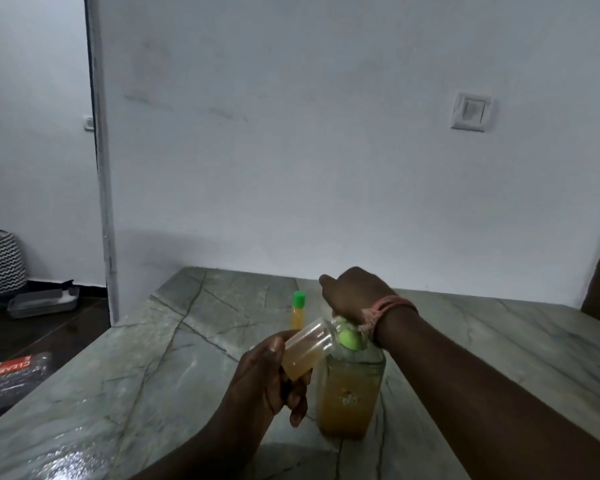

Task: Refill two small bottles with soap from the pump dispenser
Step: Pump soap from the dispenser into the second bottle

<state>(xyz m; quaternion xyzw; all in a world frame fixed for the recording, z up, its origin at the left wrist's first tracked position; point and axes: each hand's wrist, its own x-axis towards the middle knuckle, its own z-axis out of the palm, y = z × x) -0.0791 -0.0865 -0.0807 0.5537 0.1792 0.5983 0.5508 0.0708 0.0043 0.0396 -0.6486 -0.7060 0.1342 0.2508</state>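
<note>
My left hand (pixel 274 379) gripped a small clear bottle (pixel 305 351), thumb along its top and fingers curled beneath it. I held it tilted, its open mouth up against the green nozzle (pixel 349 339) of the pump dispenser (pixel 349 393). The bottle was partly filled with yellow-orange soap, which lay pooled toward the low end near my palm.

My right hand (pixel 352 294) rested on top of the pump head, wrist bent down over it, the fingers curled. Whether they closed round the pump or only pressed on it I could not tell, since the back of the hand hid them. A pink band (pixel 390 306) sat on that wrist.

The dispenser stood upright on the grey-green stone counter (pixel 153 375), a clear jar holding the same amber soap to well above its middle. Just behind it and a little to the left stood the second small bottle (pixel 298 315), upright, with a green cap on and orange soap inside, partly hidden by the bottle in my hand.

A white wall (pixel 291 150) rose behind the counter, with a light switch (pixel 471 111) to the right. On the dark floor to the left were a zigzag-patterned basket (pixel 0 261) and a grey tray (pixel 44 301).
</note>
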